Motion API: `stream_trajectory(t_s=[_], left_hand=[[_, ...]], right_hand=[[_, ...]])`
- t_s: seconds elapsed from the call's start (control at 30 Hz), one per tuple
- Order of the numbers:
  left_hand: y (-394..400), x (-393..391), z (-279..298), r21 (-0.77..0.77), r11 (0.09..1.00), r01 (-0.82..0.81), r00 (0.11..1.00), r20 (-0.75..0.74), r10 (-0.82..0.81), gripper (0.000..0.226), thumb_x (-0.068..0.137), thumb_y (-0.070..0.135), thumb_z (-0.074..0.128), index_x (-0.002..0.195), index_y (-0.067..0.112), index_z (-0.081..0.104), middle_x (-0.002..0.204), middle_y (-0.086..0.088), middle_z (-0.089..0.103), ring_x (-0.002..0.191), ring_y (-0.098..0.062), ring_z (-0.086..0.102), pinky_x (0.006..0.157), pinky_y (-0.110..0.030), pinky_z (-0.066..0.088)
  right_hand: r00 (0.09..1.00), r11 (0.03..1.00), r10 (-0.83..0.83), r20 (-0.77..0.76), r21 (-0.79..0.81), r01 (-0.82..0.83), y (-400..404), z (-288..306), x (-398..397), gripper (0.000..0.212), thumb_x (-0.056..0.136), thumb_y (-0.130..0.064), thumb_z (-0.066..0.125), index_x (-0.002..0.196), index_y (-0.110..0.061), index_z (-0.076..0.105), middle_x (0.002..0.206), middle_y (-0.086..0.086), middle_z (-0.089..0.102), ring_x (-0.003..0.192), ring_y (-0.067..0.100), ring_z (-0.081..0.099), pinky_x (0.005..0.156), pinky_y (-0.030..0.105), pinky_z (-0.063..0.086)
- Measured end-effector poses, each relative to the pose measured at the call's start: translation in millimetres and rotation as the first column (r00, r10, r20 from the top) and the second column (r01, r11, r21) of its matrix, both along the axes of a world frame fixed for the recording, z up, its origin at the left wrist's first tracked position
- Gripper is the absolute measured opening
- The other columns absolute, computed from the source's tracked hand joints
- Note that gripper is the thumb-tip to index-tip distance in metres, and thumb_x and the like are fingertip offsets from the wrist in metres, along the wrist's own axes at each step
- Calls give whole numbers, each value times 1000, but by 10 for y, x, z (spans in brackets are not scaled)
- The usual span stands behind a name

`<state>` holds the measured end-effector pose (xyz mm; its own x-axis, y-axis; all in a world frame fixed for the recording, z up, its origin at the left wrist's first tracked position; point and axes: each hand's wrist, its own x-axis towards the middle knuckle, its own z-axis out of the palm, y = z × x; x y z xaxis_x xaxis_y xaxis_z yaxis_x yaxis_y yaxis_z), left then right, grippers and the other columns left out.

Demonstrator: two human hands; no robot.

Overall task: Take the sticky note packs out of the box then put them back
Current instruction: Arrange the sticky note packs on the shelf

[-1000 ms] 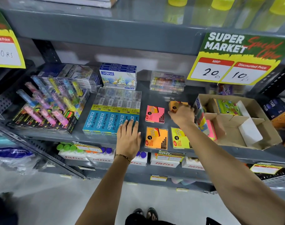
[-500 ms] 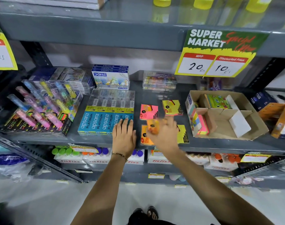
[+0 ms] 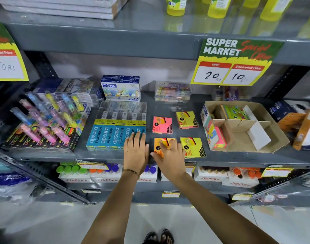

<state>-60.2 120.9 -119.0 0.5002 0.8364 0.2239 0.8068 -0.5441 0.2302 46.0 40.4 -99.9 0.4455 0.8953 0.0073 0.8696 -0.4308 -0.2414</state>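
Four sticky note packs lie on the grey shelf (image 3: 168, 106): a pink pack (image 3: 162, 125), a yellow pack (image 3: 186, 119) behind it to the right, a second yellow pack (image 3: 194, 147) in front, and an orange pack (image 3: 158, 146). My right hand (image 3: 170, 155) presses down on the orange pack and covers most of it. My left hand (image 3: 135, 151) lies flat on the shelf just left of it, holding nothing. The open cardboard box (image 3: 267, 138) stands to the right with a pink-and-green pack (image 3: 220, 138) upright in its left compartment and a green pack (image 3: 233, 112) at its back.
Blue Apsara pencil boxes (image 3: 115, 136) touch my left fingertips. Highlighter displays (image 3: 44, 124) fill the left end, with a Doms box (image 3: 120, 88) and a clear case (image 3: 172, 92) at the back. Orange boxes (image 3: 304, 129) crowd the right. A price sign (image 3: 233, 67) hangs above.
My right hand lifted an orange pack off the rear yellow pack, carried it toward me, and brought it down on the front orange pack. My left hand stayed put.
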Motion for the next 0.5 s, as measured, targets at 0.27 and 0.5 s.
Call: stream_trajectory(t_s=[0.27,0.5], left_hand=[[17,-5,-12,-23,1000,6,1000,15,-6,49,93,30,23,127,4,47,128,-20,55,122,-38,46,102,-53,35],[30,14,-53,3,1000,-12,1000,16,11,48,91,30,27,124,4,51,123,-19,59,117,-37,51,99,-54,38]], right_hand=[[970,936,-180,-164,275,220,342,221,610,42,92,-40,52,123,-12,58,131,16,53,117,34,47,98,44,40],[937,947,-308,-168,-148,285,898,269,1269,86,76,-56,67,140,-8,36,146,24,34,133,41,35,106,48,38]])
